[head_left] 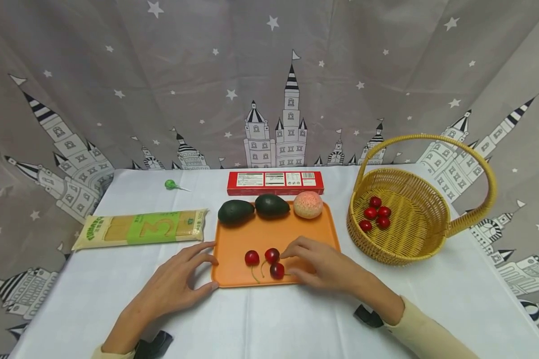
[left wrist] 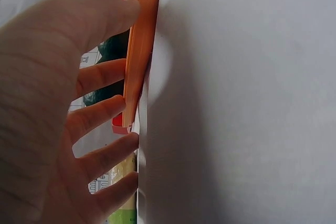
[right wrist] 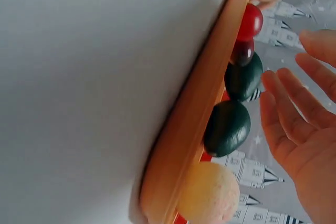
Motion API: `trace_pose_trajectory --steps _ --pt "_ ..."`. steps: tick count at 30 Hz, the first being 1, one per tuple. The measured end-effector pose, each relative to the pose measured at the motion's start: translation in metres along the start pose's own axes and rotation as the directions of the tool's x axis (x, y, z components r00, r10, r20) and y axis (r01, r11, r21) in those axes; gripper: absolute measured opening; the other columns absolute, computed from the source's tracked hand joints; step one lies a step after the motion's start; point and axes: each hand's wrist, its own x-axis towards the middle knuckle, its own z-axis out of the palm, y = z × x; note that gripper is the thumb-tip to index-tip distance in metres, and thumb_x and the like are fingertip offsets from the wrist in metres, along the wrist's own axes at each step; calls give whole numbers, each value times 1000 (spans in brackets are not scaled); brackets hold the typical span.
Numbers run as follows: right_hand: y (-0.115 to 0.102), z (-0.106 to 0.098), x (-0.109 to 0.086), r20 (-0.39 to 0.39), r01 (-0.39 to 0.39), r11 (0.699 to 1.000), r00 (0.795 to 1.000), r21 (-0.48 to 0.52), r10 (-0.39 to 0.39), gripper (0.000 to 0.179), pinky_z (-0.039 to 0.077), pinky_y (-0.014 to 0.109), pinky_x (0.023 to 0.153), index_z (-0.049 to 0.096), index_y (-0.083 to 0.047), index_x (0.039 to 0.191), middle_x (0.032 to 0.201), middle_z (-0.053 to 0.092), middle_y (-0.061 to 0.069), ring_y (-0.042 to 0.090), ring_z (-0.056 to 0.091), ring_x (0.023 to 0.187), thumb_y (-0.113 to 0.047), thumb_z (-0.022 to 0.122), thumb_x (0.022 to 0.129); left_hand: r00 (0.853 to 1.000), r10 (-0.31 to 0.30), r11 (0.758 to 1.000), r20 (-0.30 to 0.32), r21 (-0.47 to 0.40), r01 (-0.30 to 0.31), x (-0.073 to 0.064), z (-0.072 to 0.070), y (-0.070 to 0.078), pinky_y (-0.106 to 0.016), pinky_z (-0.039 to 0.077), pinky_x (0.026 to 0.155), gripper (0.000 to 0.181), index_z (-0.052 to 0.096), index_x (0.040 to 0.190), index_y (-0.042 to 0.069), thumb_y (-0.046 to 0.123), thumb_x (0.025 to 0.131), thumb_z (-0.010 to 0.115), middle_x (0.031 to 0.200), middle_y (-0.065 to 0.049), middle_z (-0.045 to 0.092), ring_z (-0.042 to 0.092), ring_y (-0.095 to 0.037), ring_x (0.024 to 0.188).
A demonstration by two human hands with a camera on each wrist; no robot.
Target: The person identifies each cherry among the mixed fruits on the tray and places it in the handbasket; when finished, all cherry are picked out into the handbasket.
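Observation:
An orange tray [head_left: 235, 239] lies in front of me with three red cherries [head_left: 252, 258] near its front edge, their green stems showing. Two dark green avocados [head_left: 272, 205] and a pinkish peach [head_left: 308, 205] sit along its back. My left hand [head_left: 177, 279] touches the tray's left side with spread fingers; in the left wrist view, the thumb rests at the orange rim [left wrist: 144, 40]. Over the tray's front right, my right hand [head_left: 319, 264] has its fingertips right beside the cherries. Its fingers look loosely bent with nothing between them in the right wrist view.
To the right stands a yellow wicker basket [head_left: 386, 255] with a tall handle and several cherries [head_left: 371, 213] inside. A noodle pack [head_left: 143, 228] lies left of the tray, a green lollipop [head_left: 169, 184] behind it. A red box [head_left: 275, 190] sits behind the tray.

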Motion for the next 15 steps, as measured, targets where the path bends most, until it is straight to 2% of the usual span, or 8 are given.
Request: trace_pose_trajectory --steps 8,15 --pt "-10 7 6 136 -51 997 989 -52 58 30 56 33 109 73 -23 132 131 67 -7 11 64 121 -30 75 103 1000 -12 1000 14 2 12 2 0 1 -66 49 114 39 71 118 33 50 86 87 159 -5 56 54 -36 145" --pt "-12 13 9 181 -29 993 982 -112 49 27 56 29 105 74 -24 131 128 66 -7 9 64 116 -29 74 104 1000 -10 1000 11 2 10 0 0 -1 -66 49 113 38 71 117 34 50 87 87 159 -5 56 55 -36 144"
